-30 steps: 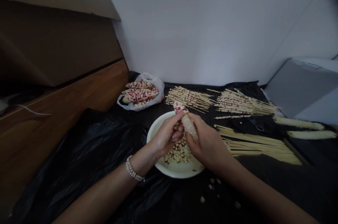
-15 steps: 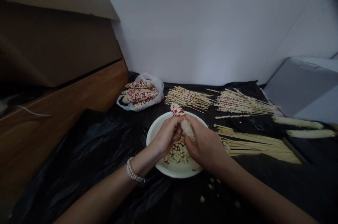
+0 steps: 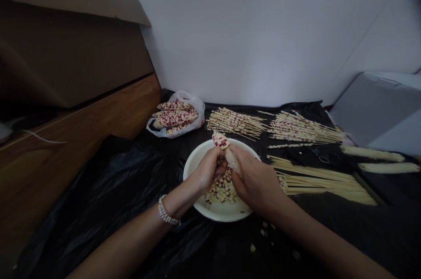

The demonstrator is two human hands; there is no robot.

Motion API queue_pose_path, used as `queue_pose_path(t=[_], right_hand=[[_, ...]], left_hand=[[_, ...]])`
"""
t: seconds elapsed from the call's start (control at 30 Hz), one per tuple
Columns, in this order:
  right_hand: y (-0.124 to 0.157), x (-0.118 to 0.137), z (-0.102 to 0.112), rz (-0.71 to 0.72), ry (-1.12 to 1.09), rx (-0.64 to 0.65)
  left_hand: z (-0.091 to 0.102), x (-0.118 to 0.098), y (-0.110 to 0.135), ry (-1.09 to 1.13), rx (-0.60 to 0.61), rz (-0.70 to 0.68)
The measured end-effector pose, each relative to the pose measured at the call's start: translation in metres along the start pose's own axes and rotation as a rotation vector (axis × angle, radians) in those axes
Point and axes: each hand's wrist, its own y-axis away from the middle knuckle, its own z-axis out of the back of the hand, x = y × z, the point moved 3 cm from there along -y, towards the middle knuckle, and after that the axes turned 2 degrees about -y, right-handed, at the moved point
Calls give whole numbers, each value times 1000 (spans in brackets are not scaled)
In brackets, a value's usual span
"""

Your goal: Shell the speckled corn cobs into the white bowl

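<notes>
Both my hands hold one corn cob (image 3: 226, 151) over a white bowl (image 3: 197, 162). The cob keeps red and white kernels only at its far tip; the rest is bare. My right hand (image 3: 256, 180) wraps round the bare lower part. My left hand (image 3: 208, 173), with a bead bracelet at the wrist, is closed against the cob's left side, thumb pressed near the remaining kernels. Loose kernels (image 3: 222, 190) lie heaped in the bowl beneath the hands.
A plastic bag of whole speckled cobs (image 3: 174, 117) sits at the back left. Two piles of kernel-threaded skewers (image 3: 237, 122) (image 3: 301, 130) lie behind the bowl, bare bamboo skewers (image 3: 322, 180) to its right, stripped cobs (image 3: 378, 160) farther right. Black plastic sheet (image 3: 108, 191) covers the surface; stray kernels (image 3: 263, 231) lie near.
The cob has tilted and sunk slightly toward the bowl, and my left hand has slid down its side with fingers curling tighter. The right hand keeps its grip.
</notes>
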Motion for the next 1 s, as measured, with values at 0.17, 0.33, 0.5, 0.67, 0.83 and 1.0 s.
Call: queue_pose_path(t=[0.17,0.33,0.5,0.67,0.83,1.0], right_hand=[[-3,-1,4,-69,-199,41],[-6,-2,10,-87,-436,62],[-6,-5,13,-128,-427,13],[-6,-4,11,-130,-408,10],[-5,-4,11,-116,-399,0],[-5,-3,10,-132,-368,-5]], left_hand=[[-3,-1,1,-17,0,-70],[-3,-4,2,20,48,-178],[-5,-6,3,194,158,-95],[-6,-5,1,130,202,-113],[-7,-6,2,91,245,-140],[-7,-7,3,97,228,-138]])
